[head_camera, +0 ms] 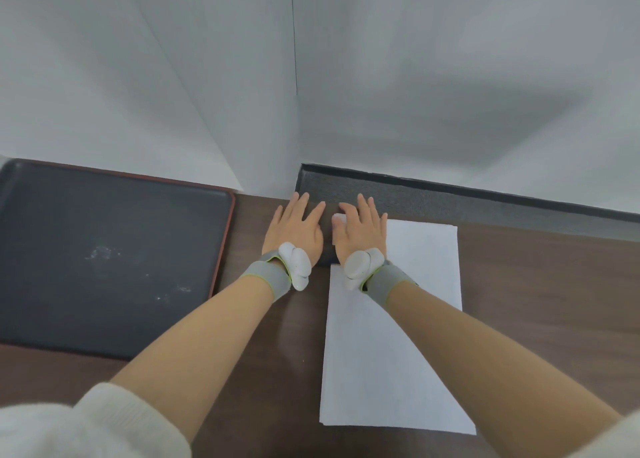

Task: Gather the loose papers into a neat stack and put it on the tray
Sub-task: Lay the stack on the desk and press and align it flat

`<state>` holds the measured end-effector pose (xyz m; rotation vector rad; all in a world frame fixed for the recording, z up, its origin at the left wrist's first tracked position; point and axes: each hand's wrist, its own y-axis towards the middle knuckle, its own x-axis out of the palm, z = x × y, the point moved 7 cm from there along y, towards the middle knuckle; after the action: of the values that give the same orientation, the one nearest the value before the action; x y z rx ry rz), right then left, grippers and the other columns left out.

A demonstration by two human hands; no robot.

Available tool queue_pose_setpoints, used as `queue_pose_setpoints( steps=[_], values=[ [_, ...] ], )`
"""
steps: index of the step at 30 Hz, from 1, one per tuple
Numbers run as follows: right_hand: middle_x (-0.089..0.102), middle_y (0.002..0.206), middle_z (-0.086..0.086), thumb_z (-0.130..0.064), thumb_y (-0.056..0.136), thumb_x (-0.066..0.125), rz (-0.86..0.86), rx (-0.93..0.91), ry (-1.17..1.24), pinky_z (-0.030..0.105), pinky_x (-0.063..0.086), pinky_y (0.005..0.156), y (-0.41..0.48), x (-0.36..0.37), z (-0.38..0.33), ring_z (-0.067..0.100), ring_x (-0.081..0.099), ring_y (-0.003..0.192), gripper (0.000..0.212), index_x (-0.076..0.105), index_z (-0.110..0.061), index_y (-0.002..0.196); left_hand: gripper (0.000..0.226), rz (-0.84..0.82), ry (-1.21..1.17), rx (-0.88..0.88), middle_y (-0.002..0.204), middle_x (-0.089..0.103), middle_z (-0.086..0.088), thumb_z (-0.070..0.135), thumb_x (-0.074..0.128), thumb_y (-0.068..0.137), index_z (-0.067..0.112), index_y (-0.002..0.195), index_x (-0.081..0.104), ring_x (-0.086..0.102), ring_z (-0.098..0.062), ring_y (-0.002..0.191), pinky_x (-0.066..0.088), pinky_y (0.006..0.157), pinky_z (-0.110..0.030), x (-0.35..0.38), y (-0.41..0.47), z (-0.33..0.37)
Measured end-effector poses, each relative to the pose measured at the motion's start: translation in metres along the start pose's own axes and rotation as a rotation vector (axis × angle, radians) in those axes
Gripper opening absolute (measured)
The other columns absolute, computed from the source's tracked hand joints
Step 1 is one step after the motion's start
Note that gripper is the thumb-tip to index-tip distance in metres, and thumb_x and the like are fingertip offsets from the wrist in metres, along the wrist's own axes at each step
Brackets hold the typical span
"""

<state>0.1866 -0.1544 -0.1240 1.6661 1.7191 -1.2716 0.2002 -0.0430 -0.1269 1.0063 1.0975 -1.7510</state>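
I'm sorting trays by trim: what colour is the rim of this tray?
The tray has a reddish-brown rim around a dark, near-black surface, seen in the head view.

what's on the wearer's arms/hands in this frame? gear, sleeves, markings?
Both hands are bare, no gloves. The left hand and right hand each have a grey wrist strap with thin yellow-green edging, carrying a smooth white rounded pod on the back of the wrist. No cables or printed markings visible. Forearms are bare; fuzzy cream-white sleeves are pushed up near the elbows at the bottom corners.
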Motion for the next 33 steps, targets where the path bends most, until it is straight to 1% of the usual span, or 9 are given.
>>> queue_pose_setpoints(
  steps=[3,6,9,12,14,16,20,24,33],
  values=[
    [0.017,0.158,0.009,-0.029,0.099,0.034,0.068,0.025,0.209,0.042,0.005,0.12,-0.006,-0.014,0.005,0.024,0.006,0.147,0.04,0.045,-0.016,0.134,0.05,-0.008,-0.038,-0.034,0.158,0.018,-0.007,0.021,0.032,0.097,0.02,0.146,0.027,0.011,-0.022,0.148,0.013,0.12,-0.042,-0.003,-0.001,-0.002],
    [0.02,0.157,0.008,-0.025,0.099,0.036,0.128,-0.013,0.188,0.039,0.013,0.12,-0.022,-0.028,0.018,0.026,0.011,0.146,0.037,0.048,-0.015,0.132,0.043,0.029,-0.07,-0.037,0.153,0.03,-0.008,0.024,0.03,0.099,0.015,0.141,0.037,0.023,-0.024,0.143,0.018,0.118,-0.039,-0.009,-0.005,-0.001],
    [0.023,0.156,0.006,-0.023,0.098,0.039,0.175,0.004,0.144,0.038,0.02,0.118,-0.046,-0.035,0.042,0.026,0.019,0.144,0.034,0.049,-0.017,0.13,0.035,0.126,-0.115,0.026,0.133,0.052,-0.011,0.02,0.031,0.1,0.009,0.124,0.053,0.047,-0.03,0.12,0.037,0.101,-0.036,-0.021,-0.013,0.007],
    [0.023,0.156,0.007,-0.027,0.096,0.045,0.189,-0.005,0.104,0.04,0.02,0.118,-0.068,-0.034,0.064,0.028,0.02,0.143,0.038,0.048,-0.02,0.132,0.03,0.064,-0.175,0.088,0.115,0.058,-0.01,0.024,0.034,0.099,0.011,0.111,0.057,0.052,-0.028,0.101,0.041,0.088,-0.035,-0.018,-0.024,0.013],
    [0.015,0.159,0.006,-0.039,0.094,0.045,0.121,-0.023,-0.01,0.041,0.011,0.12,-0.079,-0.024,0.077,0.027,0.01,0.146,0.046,0.042,-0.027,0.138,0.032,-0.055,-0.159,0.105,0.113,0.059,-0.006,0.037,0.038,0.097,0.015,0.112,0.055,0.053,-0.026,0.101,0.041,0.086,-0.033,-0.01,-0.031,0.014],
    [0.001,0.16,0.004,-0.051,0.091,0.042,0.018,-0.003,-0.118,0.041,0.002,0.12,-0.084,-0.011,0.09,0.024,-0.002,0.148,0.056,0.03,-0.035,0.143,0.037,-0.144,-0.075,0.153,0.116,0.058,-0.004,0.042,0.045,0.093,0.019,0.121,0.051,0.053,-0.025,0.102,0.04,0.086,-0.033,-0.004,-0.039,0.015],
    [-0.012,0.16,0.005,-0.057,0.09,0.038,-0.063,0.015,-0.238,0.042,-0.002,0.119,-0.086,0.002,0.105,0.026,-0.012,0.147,0.065,0.012,-0.04,0.146,0.038,-0.199,-0.039,0.192,0.123,0.056,-0.007,0.028,0.051,0.092,0.019,0.129,0.046,0.052,-0.027,0.108,0.042,0.092,-0.035,-0.002,-0.05,0.017],
    [-0.011,0.16,0.007,-0.055,0.09,0.039,-0.062,-0.001,-0.244,0.044,-0.001,0.119,-0.08,0.002,0.105,0.028,-0.011,0.147,0.065,0.012,-0.038,0.147,0.038,-0.251,-0.026,0.207,0.125,0.056,-0.006,0.026,0.052,0.093,0.019,0.129,0.045,0.052,-0.027,0.11,0.041,0.095,-0.035,0.003,-0.065,0.019],
    [-0.013,0.159,0.008,-0.055,0.091,0.037,-0.094,0.005,-0.253,0.045,-0.002,0.119,-0.075,-0.002,0.105,0.028,-0.012,0.146,0.065,0.01,-0.036,0.147,0.034,-0.27,-0.056,0.225,0.121,0.057,0.0,0.026,0.053,0.092,0.023,0.126,0.048,0.052,-0.022,0.105,0.042,0.09,-0.031,0.016,-0.113,0.019]
  ],
)
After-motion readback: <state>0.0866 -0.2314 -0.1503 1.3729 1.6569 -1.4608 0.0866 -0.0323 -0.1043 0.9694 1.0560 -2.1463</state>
